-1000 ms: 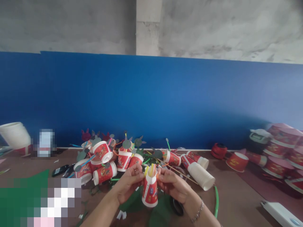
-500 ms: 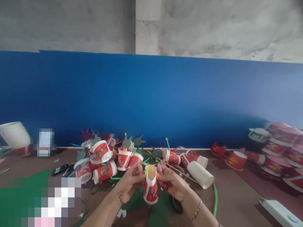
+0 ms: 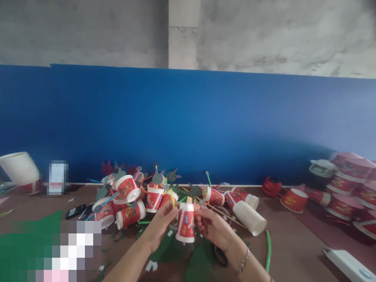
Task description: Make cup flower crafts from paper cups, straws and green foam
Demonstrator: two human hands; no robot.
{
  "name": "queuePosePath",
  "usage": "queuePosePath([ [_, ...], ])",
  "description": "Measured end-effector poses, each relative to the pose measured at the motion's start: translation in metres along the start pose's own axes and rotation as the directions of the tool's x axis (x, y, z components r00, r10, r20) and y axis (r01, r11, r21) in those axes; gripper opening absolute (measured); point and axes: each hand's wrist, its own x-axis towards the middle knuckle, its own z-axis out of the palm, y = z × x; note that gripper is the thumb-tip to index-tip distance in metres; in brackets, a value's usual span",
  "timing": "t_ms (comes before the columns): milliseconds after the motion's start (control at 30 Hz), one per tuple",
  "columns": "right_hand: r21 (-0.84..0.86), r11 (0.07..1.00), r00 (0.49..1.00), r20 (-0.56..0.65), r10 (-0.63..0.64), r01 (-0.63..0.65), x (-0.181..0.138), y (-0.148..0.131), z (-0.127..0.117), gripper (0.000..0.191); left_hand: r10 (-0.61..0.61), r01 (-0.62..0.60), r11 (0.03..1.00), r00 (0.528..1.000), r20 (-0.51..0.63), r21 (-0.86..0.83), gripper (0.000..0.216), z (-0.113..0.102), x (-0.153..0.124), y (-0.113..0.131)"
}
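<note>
In front of me, above the table, hangs a small red-and-white paper cup [image 3: 185,226] with yellow and orange strips, perhaps straws, showing at its top. My left hand [image 3: 163,222] is closed at the cup's left side; a yellow straw [image 3: 172,198] sticks up from its pinched fingers. On the other side, my right hand [image 3: 210,224] grips the cup near its upper edge, fingers curled, close to the orange strips. Part of the cup's right side is behind those fingers. Scraps of green paper [image 3: 199,258] lie below.
Behind my left hand is a heap of red cups [image 3: 131,212] with straws and grey paper animal heads. Stacked white cups [image 3: 249,217] lie at right, near a green tube [image 3: 267,250]. Farther right are a red tape-like object [image 3: 271,187], piled cups [image 3: 342,205] and a white device [image 3: 349,264].
The cup has tipped so its opening no longer faces me and its printed side shows, and it sits slightly higher. A yellow straw now stands out at my left fingers.
</note>
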Motion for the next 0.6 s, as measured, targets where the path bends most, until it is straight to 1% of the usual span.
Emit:
queuePosePath([
  [100, -0.001, 0.999, 0.999, -0.006, -0.035, 0.035, 0.003, 0.002, 0.0, 0.019, 0.02, -0.019, 1.0, 0.997, 0.071, -0.014, 0.058, 0.007, -0.003, -0.001],
  [167, -0.038, 0.998, 0.998, -0.017, -0.055, 0.054, 0.005, 0.004, 0.001, 0.022, -0.003, 0.002, 1.0, 0.995, 0.096, 0.008, 0.065, 0.011, -0.005, -0.003],
  [233, -0.105, 0.991, 0.996, -0.016, -0.087, 0.085, 0.006, 0.004, 0.001, 0.026, -0.018, 0.015, 0.999, 0.999, 0.047, 0.049, 0.062, 0.015, -0.006, -0.005],
  [300, -0.184, 0.971, 0.987, -0.013, -0.159, 0.154, 0.005, 0.003, 0.003, 0.029, -0.012, 0.014, 0.997, 0.999, -0.031, 0.081, 0.055, 0.015, -0.005, -0.006],
  [367, -0.277, 0.924, 0.959, -0.02, -0.281, 0.265, 0.0, 0.0, 0.006, 0.031, -0.004, 0.011, 0.995, 0.997, -0.071, 0.104, 0.051, 0.013, -0.003, -0.008],
  [433, -0.372, 0.849, 0.913, -0.009, -0.407, 0.375, -0.006, -0.002, 0.011, 0.037, -0.007, 0.016, 0.992, 0.997, -0.072, 0.126, 0.052, 0.009, -0.001, -0.011],
  [467, -0.41, 0.812, 0.893, 0.012, -0.45, 0.415, -0.009, -0.003, 0.014, 0.041, -0.009, 0.017, 0.991, 0.998, -0.062, 0.133, 0.053, 0.007, 0.0, -0.013],
  [533, -0.477, 0.759, 0.878, 0.06, -0.474, 0.443, -0.012, -0.004, 0.017, 0.042, -0.012, 0.017, 0.989, 0.999, -0.036, 0.149, 0.058, 0.004, 0.002, -0.017],
  [600, -0.535, 0.708, 0.867, 0.102, -0.488, 0.461, -0.01, -0.003, 0.017, 0.034, -0.01, 0.015, 0.986, 0.999, -0.031, 0.168, 0.062, 0.001, 0.003, -0.021],
])
